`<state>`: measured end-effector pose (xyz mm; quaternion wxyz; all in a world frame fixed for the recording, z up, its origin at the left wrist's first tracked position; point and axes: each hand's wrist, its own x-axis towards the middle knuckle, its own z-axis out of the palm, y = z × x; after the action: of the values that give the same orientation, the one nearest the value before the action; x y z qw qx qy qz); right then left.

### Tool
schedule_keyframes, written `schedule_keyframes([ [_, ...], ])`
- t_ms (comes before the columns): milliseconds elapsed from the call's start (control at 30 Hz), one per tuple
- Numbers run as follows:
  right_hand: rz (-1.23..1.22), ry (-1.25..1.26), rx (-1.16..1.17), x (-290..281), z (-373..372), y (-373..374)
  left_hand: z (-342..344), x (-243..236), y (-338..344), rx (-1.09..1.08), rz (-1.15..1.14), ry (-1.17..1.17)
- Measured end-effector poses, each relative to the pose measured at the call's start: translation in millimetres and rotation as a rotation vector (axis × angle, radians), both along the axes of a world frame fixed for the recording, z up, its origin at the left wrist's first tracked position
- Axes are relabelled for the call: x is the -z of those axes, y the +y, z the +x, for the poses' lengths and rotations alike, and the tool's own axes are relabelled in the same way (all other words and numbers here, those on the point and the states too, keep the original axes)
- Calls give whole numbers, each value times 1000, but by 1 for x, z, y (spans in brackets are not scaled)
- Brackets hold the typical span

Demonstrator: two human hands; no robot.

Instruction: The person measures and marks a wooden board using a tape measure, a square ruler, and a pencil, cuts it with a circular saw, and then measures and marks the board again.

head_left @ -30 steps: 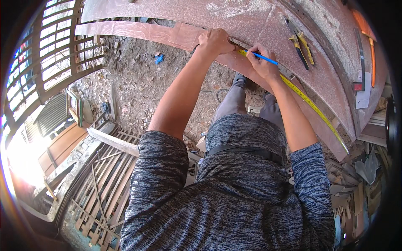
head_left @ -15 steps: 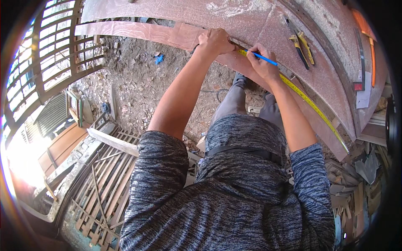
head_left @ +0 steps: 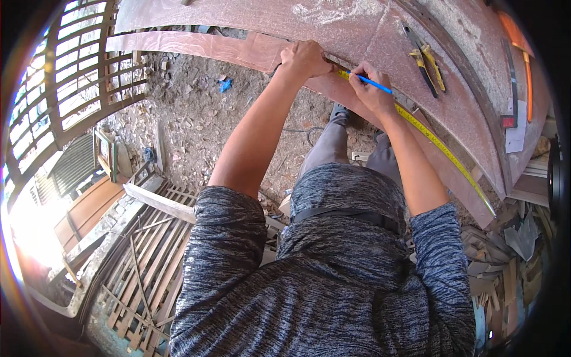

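Observation:
A narrow reddish wooden board [head_left: 196,44] lies across the front of the bench. Along its right part stretches a yellow tape measure blade [head_left: 437,141], ending near the board's right end. My left hand [head_left: 303,59] is closed around the tape measure at the blade's other end, pressing on the board; the fingers hide most of its case. Just to the right, my right hand [head_left: 373,89] pinches a slim blue pencil [head_left: 379,87], its point down by the blade close to the left hand.
Pliers with yellow and black handles [head_left: 429,65] rest on the dusty sheet [head_left: 351,35] beyond the board. At the right are a try square [head_left: 513,89], an orange-handled tool [head_left: 529,83] and a paper [head_left: 516,134]. Wood scraps [head_left: 493,268] lie at right, slatted wood [head_left: 148,250] at lower left.
The right hand and pencil have shifted very slightly left. The left hand, tape and board look unmoved.

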<state>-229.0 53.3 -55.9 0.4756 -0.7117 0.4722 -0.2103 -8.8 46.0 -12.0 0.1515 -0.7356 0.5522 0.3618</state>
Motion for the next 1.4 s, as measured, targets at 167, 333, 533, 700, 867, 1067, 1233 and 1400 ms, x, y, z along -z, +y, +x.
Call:
schedule_keyframes([
  [167, -80, 14, -6, 0, 0, 1, 0, 4, 2, -8, -36, -18],
  [333, 14, 28, 10, -3, 0, 1, -1, 3, 2, -16, -27, -2],
  [533, -14, 26, 6, -2, 0, 1, -2, -1, 1, -13, -8, 1],
  [700, -28, 25, -13, 5, -1, 1, -1, 3, -2, 14, 55, -1],
  [867, -22, -19, -7, 4, -1, 3, -2, 1, 1, 4, 40, -17],
  [1067, -63, -9, -6, 6, -3, 3, -6, -5, 1, 0, 26, -31],
  [1233, -15, -115, 252, -7, -28, 13, -6, -8, 0, -19, -4, 8],
  [1400, -359, 29, 129, -53, -95, 39, 10, -4, 46, -11, -302, 169],
])
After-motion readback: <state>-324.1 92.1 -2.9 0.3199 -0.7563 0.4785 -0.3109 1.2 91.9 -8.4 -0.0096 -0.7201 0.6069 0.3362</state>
